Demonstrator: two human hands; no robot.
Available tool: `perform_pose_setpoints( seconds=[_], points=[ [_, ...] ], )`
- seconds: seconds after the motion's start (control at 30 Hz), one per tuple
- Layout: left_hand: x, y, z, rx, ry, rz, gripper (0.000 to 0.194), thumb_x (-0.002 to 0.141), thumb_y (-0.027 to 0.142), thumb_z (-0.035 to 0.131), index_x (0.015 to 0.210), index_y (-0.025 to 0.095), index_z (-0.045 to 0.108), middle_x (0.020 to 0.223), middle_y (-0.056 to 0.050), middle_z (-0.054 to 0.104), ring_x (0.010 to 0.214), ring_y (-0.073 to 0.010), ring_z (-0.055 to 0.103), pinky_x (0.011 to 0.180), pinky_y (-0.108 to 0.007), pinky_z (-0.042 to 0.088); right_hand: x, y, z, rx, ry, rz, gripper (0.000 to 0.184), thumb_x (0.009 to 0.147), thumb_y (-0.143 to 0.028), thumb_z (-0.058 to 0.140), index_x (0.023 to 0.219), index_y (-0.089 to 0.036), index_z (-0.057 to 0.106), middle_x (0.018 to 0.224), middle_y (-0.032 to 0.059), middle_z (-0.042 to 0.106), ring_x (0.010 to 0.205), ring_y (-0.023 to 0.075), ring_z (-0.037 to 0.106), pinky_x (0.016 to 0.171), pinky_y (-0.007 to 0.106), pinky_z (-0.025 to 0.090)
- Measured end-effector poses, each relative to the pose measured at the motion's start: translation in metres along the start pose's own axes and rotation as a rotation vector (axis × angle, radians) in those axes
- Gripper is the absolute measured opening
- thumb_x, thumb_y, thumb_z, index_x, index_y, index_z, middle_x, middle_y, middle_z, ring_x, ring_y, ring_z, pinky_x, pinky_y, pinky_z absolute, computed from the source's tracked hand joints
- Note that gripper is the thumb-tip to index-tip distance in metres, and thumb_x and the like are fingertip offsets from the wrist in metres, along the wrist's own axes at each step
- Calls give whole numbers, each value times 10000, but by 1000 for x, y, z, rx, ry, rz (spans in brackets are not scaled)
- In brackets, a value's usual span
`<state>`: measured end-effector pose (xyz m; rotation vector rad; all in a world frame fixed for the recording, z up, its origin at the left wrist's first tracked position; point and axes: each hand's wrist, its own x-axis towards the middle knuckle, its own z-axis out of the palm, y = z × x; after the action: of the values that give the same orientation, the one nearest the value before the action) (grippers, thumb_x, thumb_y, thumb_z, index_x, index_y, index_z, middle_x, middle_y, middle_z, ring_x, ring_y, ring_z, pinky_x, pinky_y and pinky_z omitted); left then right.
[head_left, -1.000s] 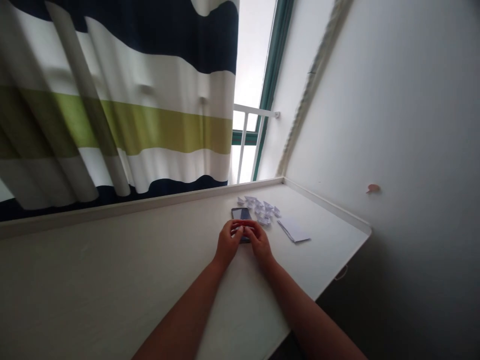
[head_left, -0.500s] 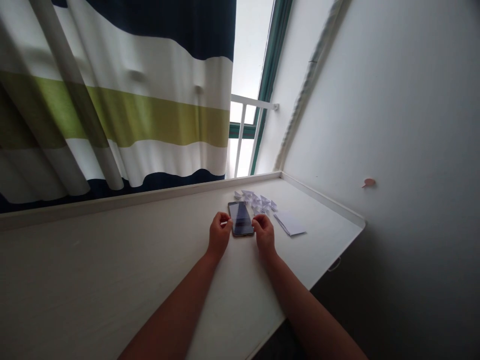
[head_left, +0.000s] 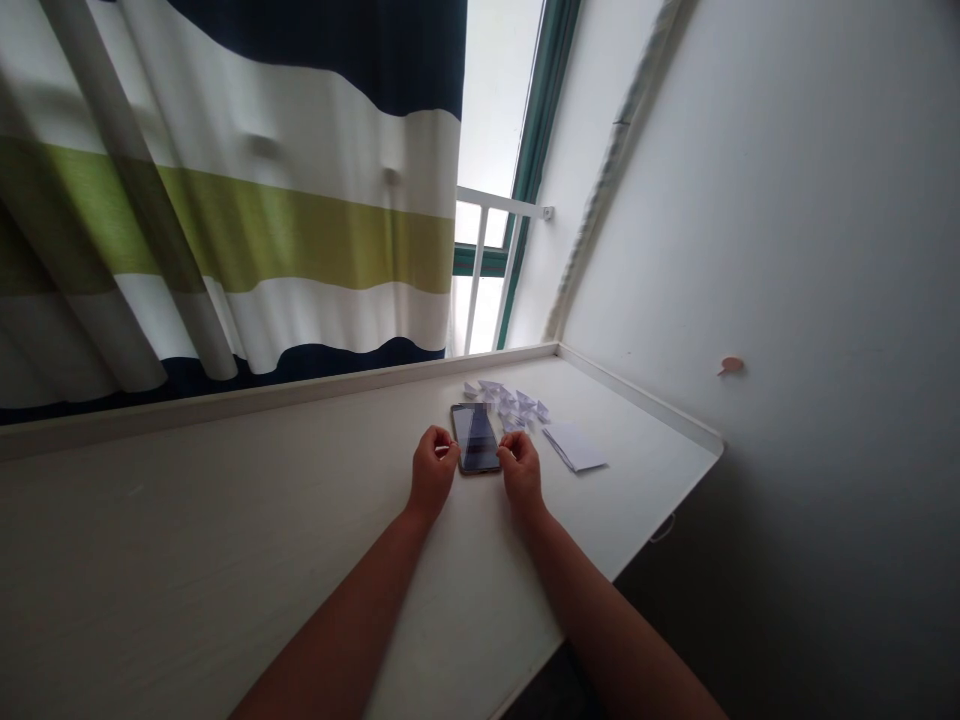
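The phone (head_left: 474, 437) lay flat on the table (head_left: 262, 520) between the left hand (head_left: 433, 468) and the right hand (head_left: 523, 472), both curled narrow though I could not tell whether they held anything, with sheets (head_left: 576, 446) and folded papers (head_left: 507, 402) beyond, seemingly placed there to give the hands room.

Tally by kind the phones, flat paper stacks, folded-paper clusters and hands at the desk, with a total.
Phone: 1
Flat paper stack: 1
Folded-paper cluster: 1 (overlapping pieces, not surely countable)
Hands, left hand and right hand: 2
Total: 5
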<state>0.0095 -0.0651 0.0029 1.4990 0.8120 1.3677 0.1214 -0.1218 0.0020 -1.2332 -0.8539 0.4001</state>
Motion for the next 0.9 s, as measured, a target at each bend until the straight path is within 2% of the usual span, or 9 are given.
perform_pose_setpoints(
  seconds=[0.27,0.6,0.8,0.9],
  points=[
    [0,2,0,39,12,-7,83,620,188,482,607,195,401,613,41,414,587,-109,429,586,-224,406,-1,-3,0,-50,20,-10,90,592,-216,487,641,-201,413,638,-42,411,578,107,368,530,230,339],
    [1,0,0,56,22,5,75,594,132,451,621,195,422,627,31,441,616,-121,466,599,-232,413,0,0,-1,-57,15,1,90,572,-177,466,641,-198,413,620,-52,396,531,93,332,495,219,305],
    [0,0,-1,64,51,1,102,603,108,454,660,193,462,653,22,472,639,-128,485,620,-240,431,-1,-2,-1,-75,41,20,95,583,-196,494,634,-203,414,558,-71,331,505,94,298,479,223,277],
    [1,1,-2,56,62,-3,120,607,104,460,687,189,484,679,12,493,668,-134,505,629,-245,440,-1,-3,-2,-73,48,10,88,595,-210,497,643,-199,425,592,-56,384,527,98,332,503,230,304]
  ],
)
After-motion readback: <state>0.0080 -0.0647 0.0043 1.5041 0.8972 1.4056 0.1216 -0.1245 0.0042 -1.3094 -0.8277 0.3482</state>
